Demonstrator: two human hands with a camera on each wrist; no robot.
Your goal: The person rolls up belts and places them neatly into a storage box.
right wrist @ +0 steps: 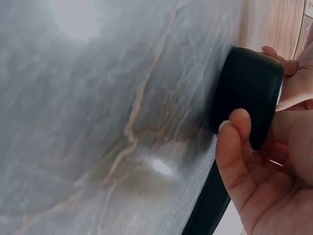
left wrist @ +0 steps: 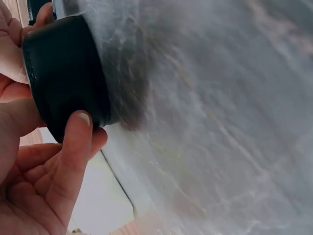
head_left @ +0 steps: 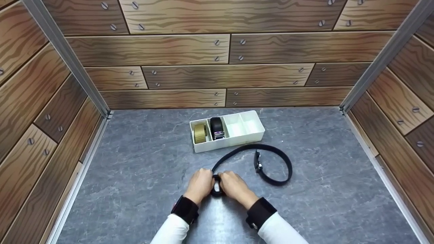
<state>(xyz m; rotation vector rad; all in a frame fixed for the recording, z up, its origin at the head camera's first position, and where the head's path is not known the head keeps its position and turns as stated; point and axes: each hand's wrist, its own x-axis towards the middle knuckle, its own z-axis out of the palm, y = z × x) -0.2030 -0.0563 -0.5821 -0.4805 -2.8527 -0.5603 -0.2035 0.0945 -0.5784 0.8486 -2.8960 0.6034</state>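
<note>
A black belt [head_left: 287, 161] lies with one end wound into an upright coil [head_left: 216, 194] and the rest curving over the floor to its metal buckle [head_left: 259, 165]. My left hand [head_left: 200, 183] holds the coil from the left, a fingertip on the outer leather [left wrist: 68, 73] in the left wrist view. From the other side my right hand [head_left: 233, 184] grips the same coil, fingertips at its lower edge in the right wrist view. The inner turns of the roll are mostly hidden by the fingers.
Beyond the hands stands a white divided box [head_left: 212, 146]. Its left compartments hold a gold-brown roll [head_left: 200, 134] and a black rolled belt [head_left: 216, 126] with a shiny buckle. Wood-patterned walls [head_left: 190, 76] border the grey marbled surface [head_left: 142, 162] at the back and sides.
</note>
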